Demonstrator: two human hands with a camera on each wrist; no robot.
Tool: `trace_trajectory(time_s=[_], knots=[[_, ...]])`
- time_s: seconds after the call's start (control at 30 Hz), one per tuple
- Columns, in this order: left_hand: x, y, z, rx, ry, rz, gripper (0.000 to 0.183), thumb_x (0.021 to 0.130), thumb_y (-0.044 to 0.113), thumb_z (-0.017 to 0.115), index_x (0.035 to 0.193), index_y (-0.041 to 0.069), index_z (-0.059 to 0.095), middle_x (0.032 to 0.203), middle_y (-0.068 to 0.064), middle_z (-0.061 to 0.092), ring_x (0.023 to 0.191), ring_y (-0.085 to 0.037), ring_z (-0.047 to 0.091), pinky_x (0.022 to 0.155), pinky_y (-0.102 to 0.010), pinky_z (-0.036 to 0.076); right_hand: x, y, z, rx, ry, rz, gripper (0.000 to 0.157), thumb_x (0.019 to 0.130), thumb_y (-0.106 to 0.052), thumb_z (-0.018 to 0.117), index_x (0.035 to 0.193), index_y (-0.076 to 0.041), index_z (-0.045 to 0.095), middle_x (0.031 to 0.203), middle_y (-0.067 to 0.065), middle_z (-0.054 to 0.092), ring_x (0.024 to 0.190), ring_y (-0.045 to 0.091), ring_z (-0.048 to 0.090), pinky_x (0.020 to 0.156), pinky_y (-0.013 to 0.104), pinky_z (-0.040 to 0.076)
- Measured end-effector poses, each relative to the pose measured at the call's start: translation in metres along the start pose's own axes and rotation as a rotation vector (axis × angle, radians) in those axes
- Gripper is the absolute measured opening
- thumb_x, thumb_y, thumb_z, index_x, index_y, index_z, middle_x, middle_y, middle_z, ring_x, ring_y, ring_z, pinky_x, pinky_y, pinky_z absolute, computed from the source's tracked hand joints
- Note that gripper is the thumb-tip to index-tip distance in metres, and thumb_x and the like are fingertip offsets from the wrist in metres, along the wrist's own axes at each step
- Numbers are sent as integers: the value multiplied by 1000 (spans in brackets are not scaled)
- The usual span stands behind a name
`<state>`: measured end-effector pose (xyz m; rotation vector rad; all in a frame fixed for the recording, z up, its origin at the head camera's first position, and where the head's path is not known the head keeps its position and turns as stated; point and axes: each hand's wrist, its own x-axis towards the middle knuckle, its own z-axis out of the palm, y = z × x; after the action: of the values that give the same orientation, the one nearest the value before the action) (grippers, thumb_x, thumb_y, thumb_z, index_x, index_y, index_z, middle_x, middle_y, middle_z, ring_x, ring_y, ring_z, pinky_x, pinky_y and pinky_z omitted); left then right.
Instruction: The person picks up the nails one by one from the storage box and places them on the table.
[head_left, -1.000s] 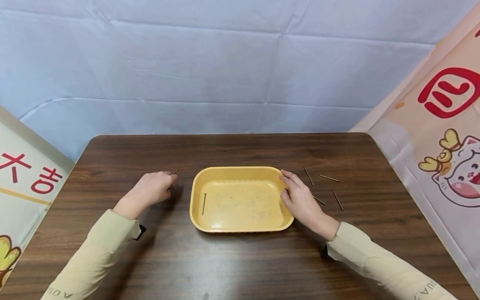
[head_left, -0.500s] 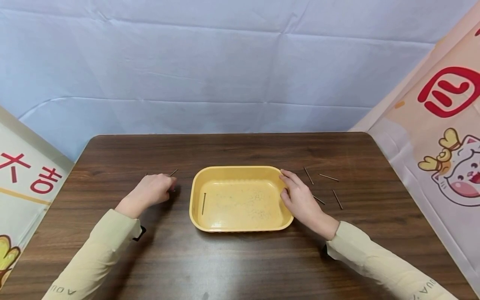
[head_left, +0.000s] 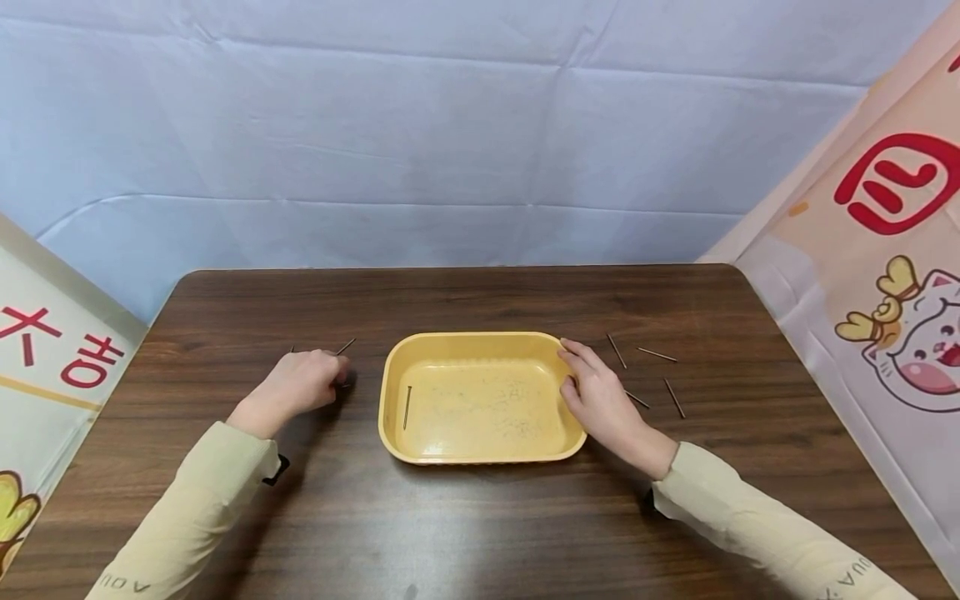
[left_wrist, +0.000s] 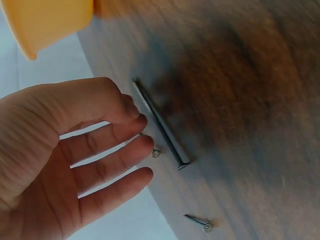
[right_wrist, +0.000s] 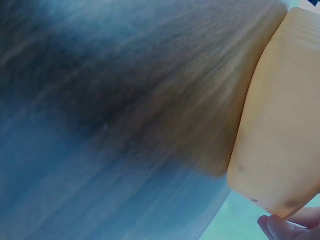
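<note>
In the head view my left hand (head_left: pixel 303 379) is low over the table, left of a yellow plastic tray (head_left: pixel 487 457). The left wrist view shows the thumb bent toward loosely bent fingers, with nothing visible held. A dark nail (left_wrist: pixel 160 125) lies just beyond these fingertips. A second nail (left_wrist: pixel 156 152) is mostly hidden behind the fingers, and a third nail (left_wrist: pixel 200 222) lies farther off. My right hand (head_left: pixel 603 400) grips the tray's right rim, its fingertips curled over the edge. Inside the tray, near its left end, rests one long nail (head_left: pixel 407 408).
Right of the tray, several nails (head_left: pixel 657 355) lie scattered on the dark wooden table (head_left: pixel 480 533), one partly covered by my right hand. A pale cloth (head_left: pixel 450 150) hangs behind the table, and printed banners (head_left: pixel 900 333) stand at both sides.
My left hand has shifted slightly down and left, so more of the nail beyond it shows and another nail's end appears behind it. The right hand and tray stay put.
</note>
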<state>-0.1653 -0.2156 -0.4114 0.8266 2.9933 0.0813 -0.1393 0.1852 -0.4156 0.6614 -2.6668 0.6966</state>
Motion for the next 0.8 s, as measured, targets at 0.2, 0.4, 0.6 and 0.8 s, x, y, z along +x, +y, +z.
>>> trace_trajectory(time_s=[0.2,0.4,0.6,0.8], knots=[[0,-2,-3,-2,44,-7,22,64,-1,60,63,14,44,58,3,45,50,-17,44,44,-36,37,0,0,0,5,0,0,36,79,4,53,114,13,56,126,20,50,98,28,56,67,32,49],[2,1,-7,-28,120,-4,15,67,1,60,69,12,49,64,3,47,53,-14,44,45,-32,38,0,1,0,8,1,-2,35,80,3,53,114,12,56,125,20,50,101,29,56,67,33,49],[4,6,-11,-73,154,-31,10,72,7,62,76,11,55,70,2,53,58,-13,50,48,-31,42,0,1,-1,13,-4,8,35,80,2,53,114,12,56,126,20,50,103,30,55,69,34,48],[5,11,-12,-165,190,-77,6,77,10,60,83,8,59,76,0,57,66,-16,53,56,-35,46,0,1,-1,29,14,10,35,80,2,54,113,11,57,125,20,51,105,30,54,71,35,49]])
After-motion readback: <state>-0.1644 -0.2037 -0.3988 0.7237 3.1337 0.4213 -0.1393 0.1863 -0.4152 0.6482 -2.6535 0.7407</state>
